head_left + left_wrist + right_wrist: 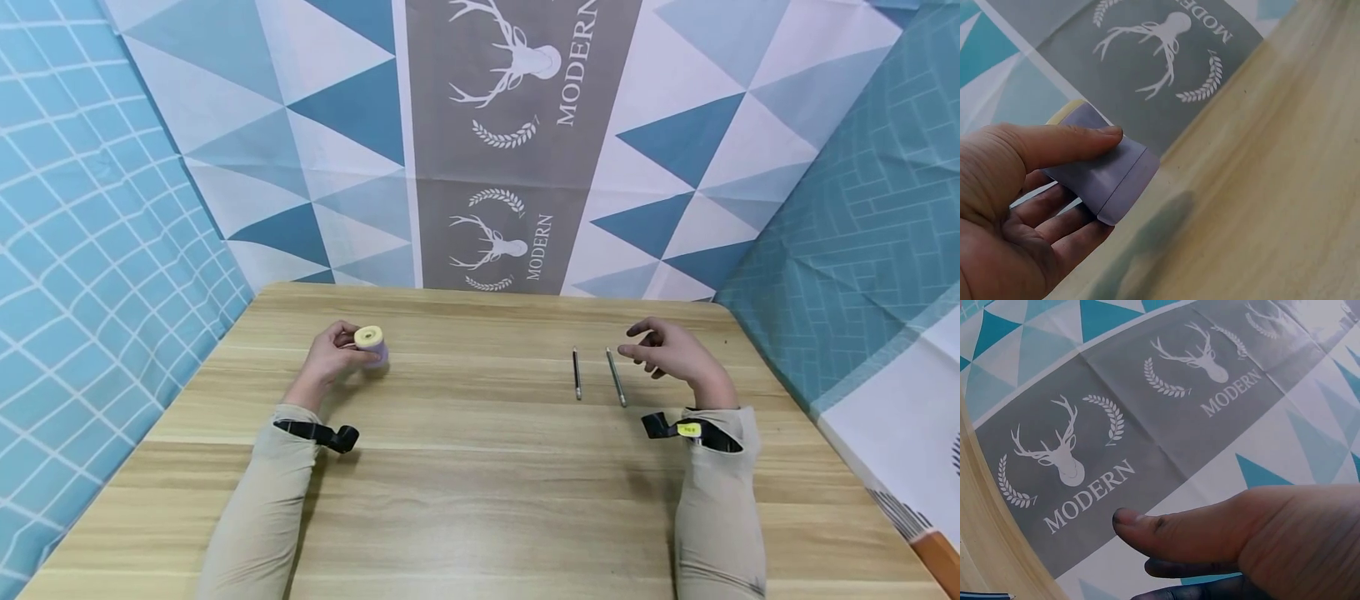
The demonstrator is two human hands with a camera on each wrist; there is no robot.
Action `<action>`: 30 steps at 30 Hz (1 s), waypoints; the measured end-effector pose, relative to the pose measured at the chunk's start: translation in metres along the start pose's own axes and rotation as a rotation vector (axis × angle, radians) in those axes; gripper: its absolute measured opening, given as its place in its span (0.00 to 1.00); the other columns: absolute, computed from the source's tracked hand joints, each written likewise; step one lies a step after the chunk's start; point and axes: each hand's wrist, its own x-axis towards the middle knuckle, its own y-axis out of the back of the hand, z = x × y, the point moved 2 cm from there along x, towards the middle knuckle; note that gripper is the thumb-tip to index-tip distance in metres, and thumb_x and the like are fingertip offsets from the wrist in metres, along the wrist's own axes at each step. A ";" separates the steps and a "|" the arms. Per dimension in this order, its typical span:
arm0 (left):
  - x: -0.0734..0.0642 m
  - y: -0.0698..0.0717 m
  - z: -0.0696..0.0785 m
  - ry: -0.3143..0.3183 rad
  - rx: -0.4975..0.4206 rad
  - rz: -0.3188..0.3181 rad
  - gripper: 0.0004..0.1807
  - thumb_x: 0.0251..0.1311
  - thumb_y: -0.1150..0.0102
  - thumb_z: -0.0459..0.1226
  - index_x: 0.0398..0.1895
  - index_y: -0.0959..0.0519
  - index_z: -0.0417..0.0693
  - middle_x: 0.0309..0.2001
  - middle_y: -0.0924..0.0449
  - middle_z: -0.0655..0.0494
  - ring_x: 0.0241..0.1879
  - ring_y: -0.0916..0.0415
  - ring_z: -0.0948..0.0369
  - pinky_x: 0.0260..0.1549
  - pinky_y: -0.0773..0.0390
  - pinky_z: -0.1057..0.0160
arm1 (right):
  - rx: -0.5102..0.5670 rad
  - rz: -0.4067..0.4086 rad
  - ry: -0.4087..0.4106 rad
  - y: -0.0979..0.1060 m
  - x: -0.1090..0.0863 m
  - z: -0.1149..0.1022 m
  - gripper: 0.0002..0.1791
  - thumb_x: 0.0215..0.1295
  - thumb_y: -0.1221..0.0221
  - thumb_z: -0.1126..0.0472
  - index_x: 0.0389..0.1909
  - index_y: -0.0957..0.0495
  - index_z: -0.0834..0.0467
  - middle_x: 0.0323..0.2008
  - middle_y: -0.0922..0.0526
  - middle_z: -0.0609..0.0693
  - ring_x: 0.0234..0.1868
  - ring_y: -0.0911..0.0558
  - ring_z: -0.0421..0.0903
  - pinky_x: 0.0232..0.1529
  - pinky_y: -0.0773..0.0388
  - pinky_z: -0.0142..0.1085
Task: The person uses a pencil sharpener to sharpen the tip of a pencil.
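Note:
My left hand [330, 354] holds a pencil sharpener [372, 348], purple in the body with a yellow top and a small dark hole in it. In the left wrist view the thumb lies along one side of the sharpener [1100, 165] and the fingers are behind it, with the tabletop below. Over the right part of the table hangs my right hand [667, 354], its fingers loosely bent and nothing between them. Just left of its fingertips lie two pencils, a dark one [577, 373] and a greenish one [617, 377], roughly side by side.
The wooden table [465, 500] has rounded back corners. A patterned cloth [487, 150] with triangles and deer heads rises behind it. Blue tile-patterned cloth [82, 208] hangs at the left, and another patterned cloth [885, 233] at the right.

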 end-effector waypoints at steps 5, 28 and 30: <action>0.001 0.001 -0.007 0.012 0.017 -0.008 0.31 0.48 0.30 0.21 0.57 0.33 0.31 0.62 0.30 0.31 0.63 0.32 0.41 0.63 0.29 0.48 | -0.014 0.003 0.019 0.001 -0.001 -0.003 0.30 0.70 0.39 0.54 0.61 0.32 0.72 0.35 0.20 0.58 0.29 0.21 0.50 0.31 0.18 0.39; -0.002 0.001 0.006 0.007 0.424 -0.205 0.54 0.47 0.24 0.33 0.72 0.50 0.28 0.63 0.37 0.24 0.62 0.36 0.34 0.64 0.35 0.38 | -0.162 -0.023 0.054 -0.006 -0.005 -0.021 0.28 0.70 0.39 0.54 0.58 0.29 0.73 0.32 0.18 0.58 0.29 0.21 0.49 0.29 0.18 0.41; -0.007 0.001 0.015 0.025 0.473 -0.250 0.59 0.48 0.24 0.38 0.74 0.56 0.28 0.66 0.42 0.22 0.65 0.40 0.32 0.66 0.39 0.36 | -0.230 -0.012 0.034 -0.007 -0.006 -0.025 0.30 0.70 0.40 0.52 0.59 0.29 0.74 0.37 0.18 0.61 0.33 0.19 0.52 0.32 0.18 0.44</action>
